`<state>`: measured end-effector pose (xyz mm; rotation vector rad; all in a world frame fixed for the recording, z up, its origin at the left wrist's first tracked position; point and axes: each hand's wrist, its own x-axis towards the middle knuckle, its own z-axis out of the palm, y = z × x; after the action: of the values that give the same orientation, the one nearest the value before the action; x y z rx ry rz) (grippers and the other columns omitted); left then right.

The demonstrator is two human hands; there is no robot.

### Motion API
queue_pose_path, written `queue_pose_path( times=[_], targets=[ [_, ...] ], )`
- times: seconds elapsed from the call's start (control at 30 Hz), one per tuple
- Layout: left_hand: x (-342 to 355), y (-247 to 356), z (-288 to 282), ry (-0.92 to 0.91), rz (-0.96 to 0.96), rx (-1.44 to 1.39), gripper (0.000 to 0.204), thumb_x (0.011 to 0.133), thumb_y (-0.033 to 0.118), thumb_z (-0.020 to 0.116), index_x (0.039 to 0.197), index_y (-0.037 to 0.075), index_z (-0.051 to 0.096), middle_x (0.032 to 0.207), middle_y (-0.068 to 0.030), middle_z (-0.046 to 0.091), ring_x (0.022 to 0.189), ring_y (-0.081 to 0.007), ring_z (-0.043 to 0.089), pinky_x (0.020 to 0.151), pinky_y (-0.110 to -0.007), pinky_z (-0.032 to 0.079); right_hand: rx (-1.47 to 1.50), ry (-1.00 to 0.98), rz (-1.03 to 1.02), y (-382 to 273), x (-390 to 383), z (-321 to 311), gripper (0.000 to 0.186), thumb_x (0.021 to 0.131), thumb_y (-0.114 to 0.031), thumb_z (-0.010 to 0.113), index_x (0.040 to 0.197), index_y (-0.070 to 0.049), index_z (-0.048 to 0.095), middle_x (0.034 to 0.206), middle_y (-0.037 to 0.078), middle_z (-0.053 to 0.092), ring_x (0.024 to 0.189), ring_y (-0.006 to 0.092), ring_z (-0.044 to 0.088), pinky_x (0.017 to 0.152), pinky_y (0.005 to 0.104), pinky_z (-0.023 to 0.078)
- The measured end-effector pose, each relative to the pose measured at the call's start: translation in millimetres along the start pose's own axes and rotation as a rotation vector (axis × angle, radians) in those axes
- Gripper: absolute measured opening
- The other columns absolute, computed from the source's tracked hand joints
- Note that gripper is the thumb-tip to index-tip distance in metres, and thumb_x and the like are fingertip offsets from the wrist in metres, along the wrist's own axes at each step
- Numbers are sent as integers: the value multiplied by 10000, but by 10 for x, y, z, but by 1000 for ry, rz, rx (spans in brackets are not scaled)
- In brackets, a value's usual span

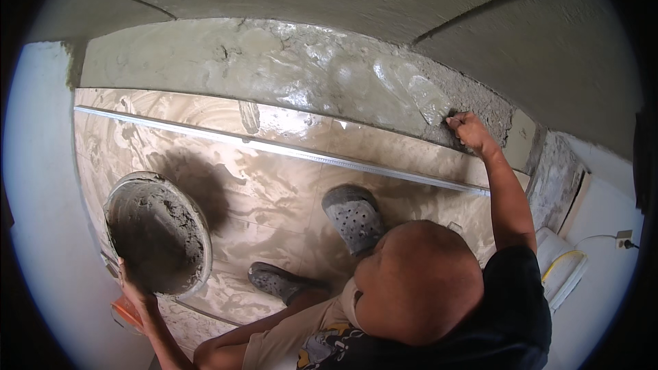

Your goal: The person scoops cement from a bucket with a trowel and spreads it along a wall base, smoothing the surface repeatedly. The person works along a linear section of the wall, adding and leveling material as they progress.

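My right hand point(467, 131) is closed on a trowel, its mortar-coated blade point(430, 99) against the wet grey mortar band point(274, 62) along the wall base, near a rougher patch at its right end. The handle is mostly hidden by my fingers. My left hand point(136, 286) grips the near-left rim of a round basin point(204, 233), which holds wet grey mortar mostly smeared round its inside.
My clogs point(353, 216) rest on smeared beige tiles point(267, 226). A long metal straightedge point(308, 154) lies along the wall. My bare knee point(418, 274) is in the foreground. An orange object point(127, 314) is at lower left, a white bucket point(562, 274) and a socket with cord point(624, 240) at right.
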<state>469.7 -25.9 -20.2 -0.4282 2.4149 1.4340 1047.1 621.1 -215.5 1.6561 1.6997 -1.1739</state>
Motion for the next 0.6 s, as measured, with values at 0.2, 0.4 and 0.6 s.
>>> queue_pose_path(
  times=[0.2,0.4,0.6],
  targets=[
    [-32,-19,-16,-38,14,-10,590,1072,413,602,1477,-11,541,1427,-145,621,1265,-274,623,1084,-399,499,-333,386,-83,231,-109,28,405,1038,-375,557,1092,-20,743,1089,285,729,1087,478,679,938,517,529],
    [-33,34,68,7,10,3,612,1053,440,625,1449,-21,557,1415,-169,622,1255,-285,623,1073,-408,503,19,110,-311,-709,-4,362,427,1053,-378,563,1005,23,701,918,268,725,848,427,706,830,499,555],
    [-54,73,131,13,29,57,630,1039,447,641,1445,-29,563,1429,-170,614,1282,-307,605,1090,-421,487,21,-168,-423,-1470,520,645,433,1059,-354,555,963,44,697,820,243,711,626,355,673,696,471,560]
  ],
)
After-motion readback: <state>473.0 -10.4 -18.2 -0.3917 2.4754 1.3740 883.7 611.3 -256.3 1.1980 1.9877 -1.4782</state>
